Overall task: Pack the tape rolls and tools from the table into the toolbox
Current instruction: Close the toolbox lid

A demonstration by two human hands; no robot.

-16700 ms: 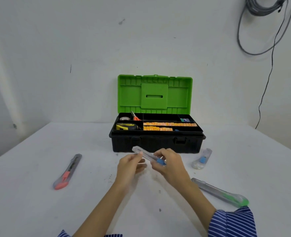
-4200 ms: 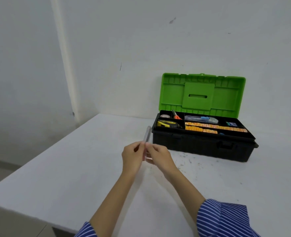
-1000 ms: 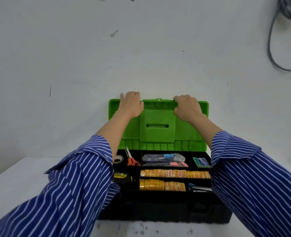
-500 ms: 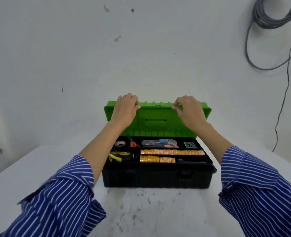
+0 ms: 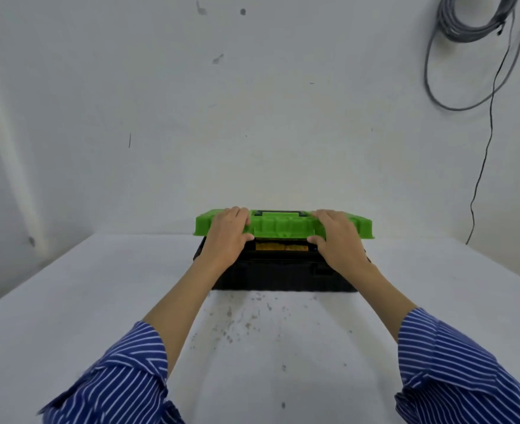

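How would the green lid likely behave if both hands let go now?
The green lid sits nearly shut, so it would probably drop onto the black toolbox base. Ribbed moulding suggests stiff plastic. Left hand and right hand grip its front edge.

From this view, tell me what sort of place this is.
Probably a bare workroom or test bench: a plain white table against a scuffed white wall, a toolbox and grey cable coiled on that wall.

The green lid [image 5: 283, 229] hid nearly all the toolbox [image 5: 280, 275] contents; only orange rolls [image 5: 281, 247] showed through the gap.
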